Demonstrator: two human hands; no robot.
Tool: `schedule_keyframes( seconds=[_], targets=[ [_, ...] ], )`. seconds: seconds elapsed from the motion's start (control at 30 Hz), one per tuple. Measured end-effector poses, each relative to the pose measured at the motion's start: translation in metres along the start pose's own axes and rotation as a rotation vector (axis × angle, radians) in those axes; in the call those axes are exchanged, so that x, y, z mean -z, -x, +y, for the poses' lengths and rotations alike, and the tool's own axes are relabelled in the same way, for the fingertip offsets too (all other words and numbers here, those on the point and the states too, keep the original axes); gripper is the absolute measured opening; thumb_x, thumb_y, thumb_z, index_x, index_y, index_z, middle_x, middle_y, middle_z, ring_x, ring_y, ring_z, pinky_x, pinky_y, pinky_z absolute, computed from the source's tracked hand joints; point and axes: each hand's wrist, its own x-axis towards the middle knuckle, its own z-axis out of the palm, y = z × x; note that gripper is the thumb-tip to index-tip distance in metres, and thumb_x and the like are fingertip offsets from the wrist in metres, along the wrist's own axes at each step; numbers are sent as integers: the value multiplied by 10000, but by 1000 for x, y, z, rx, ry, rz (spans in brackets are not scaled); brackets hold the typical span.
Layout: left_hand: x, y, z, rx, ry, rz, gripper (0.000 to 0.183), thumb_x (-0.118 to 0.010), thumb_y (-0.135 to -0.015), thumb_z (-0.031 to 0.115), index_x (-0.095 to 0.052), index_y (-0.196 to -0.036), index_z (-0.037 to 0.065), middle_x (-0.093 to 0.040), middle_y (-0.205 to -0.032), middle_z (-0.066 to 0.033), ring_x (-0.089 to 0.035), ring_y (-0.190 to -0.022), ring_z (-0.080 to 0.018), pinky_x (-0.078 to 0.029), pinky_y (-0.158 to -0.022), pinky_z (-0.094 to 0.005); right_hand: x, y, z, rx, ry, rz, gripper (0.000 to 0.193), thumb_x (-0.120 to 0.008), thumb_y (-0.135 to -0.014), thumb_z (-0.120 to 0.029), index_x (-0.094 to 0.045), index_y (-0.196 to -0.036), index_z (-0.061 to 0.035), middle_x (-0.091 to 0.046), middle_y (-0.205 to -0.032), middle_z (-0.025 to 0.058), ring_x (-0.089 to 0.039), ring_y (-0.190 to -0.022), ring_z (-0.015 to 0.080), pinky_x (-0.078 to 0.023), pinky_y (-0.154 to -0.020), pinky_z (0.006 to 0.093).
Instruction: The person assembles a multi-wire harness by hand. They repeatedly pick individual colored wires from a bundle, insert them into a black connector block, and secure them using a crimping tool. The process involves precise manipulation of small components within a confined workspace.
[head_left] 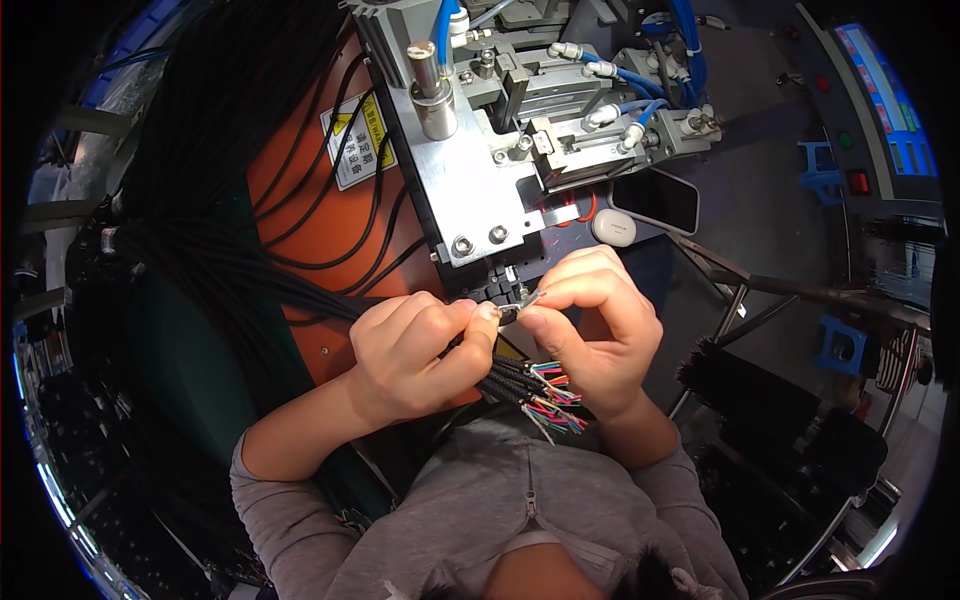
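Note:
My left hand [420, 350] is closed around a bundle of black braided cables [505, 380] whose stripped ends show thin coloured wires [555, 395]. My right hand [590, 320] pinches the tip of one cable's fine wires [525, 300] between thumb and forefinger, right in front of the black slot [497, 287] at the base of a metal press machine [480, 160]. The two hands touch at the fingertips. The rest of the black cable bundle [230, 270] trails off to the left over an orange panel [320, 220].
The machine has a silver cylinder [432, 90], blue air hoses [640, 85] and a yellow warning label [357, 140]. A dark phone [660, 198] and a white case [613, 227] lie to the right. Blue parts and a control panel [880, 110] stand at the far right.

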Motion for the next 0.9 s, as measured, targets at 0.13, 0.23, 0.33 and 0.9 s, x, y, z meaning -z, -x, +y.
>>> schedule_keyframes(
  seconds=[0.13, 0.23, 0.33, 0.9],
  targets=[
    [0, 1, 1, 10, 20, -19, 173, -703, -678, 58, -646, -842, 71, -557, -754, -16, -516, -544, -110, -360, -416, -228, 10, -2, -1, -173, -116, -104, 155, -764, -705, -9, -636, -791, -25, -647, -772, 71, -598, -730, 175, -444, -658, 279],
    [-1, 1, 0, 20, 31, -29, 179, -699, -680, 59, -651, -853, 62, -557, -747, -14, -522, -546, -110, -366, -417, -229, 11, -2, -1, -173, -111, -116, 151, -749, -711, 9, -620, -784, -19, -634, -767, 72, -579, -725, 170, -438, -673, 281],
    [-4, 2, 1, 47, 46, -24, 186, -695, -681, 54, -653, -862, 56, -554, -737, -9, -525, -547, -109, -369, -419, -231, 8, 2, 3, -7, 24, -38, 149, -730, -718, 37, -605, -781, -15, -620, -757, 75, -557, -713, 169, -433, -684, 284],
    [-1, -1, 5, 22, -46, -145, 305, -693, -671, 88, -691, -975, 61, -592, -759, -18, -523, -535, -117, -370, -436, -240, 28, 4, 12, -550, -352, -175, 80, -670, -835, -43, -628, -810, 21, -620, -840, 43, -544, -717, 73, -440, -636, 225]
  ],
)
